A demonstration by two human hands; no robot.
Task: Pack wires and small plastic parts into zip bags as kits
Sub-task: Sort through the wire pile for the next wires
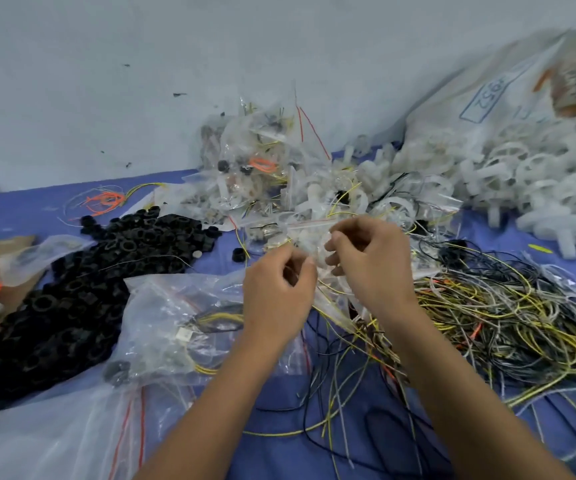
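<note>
— Blue cloth covers the surface (20, 216), and nearly all of it lies under loose parts. What are the hands doing?

— Both meet near the middle. The left hand (276, 292) has its fingers curled and pinches the edge of a small clear plastic zip bag with a red seal strip (309, 230); the right hand (371, 258) grips the same bag from the other side, fingers bent round crinkled film. Thin yellow wire trails from the bag.

— Where is the rest of the stock?

— Right of the hands sprawls a tangled heap of thin yellow, black and grey wires (494, 323), springy and looped. Left lies a matte pile of black ring-shaped plastic parts (82, 292). Just in front of the left forearm sits a glossy, wrinkled clear bag holding yellow and black wires (175, 327).

— And behind?

— A mound of filled clear zip bags (262, 168) rises against the pale wall, and at far right a drift of milky white round plastic pieces with stubby stems (521, 181) spills from a big woven sack (487, 98), which is blurred.
</note>
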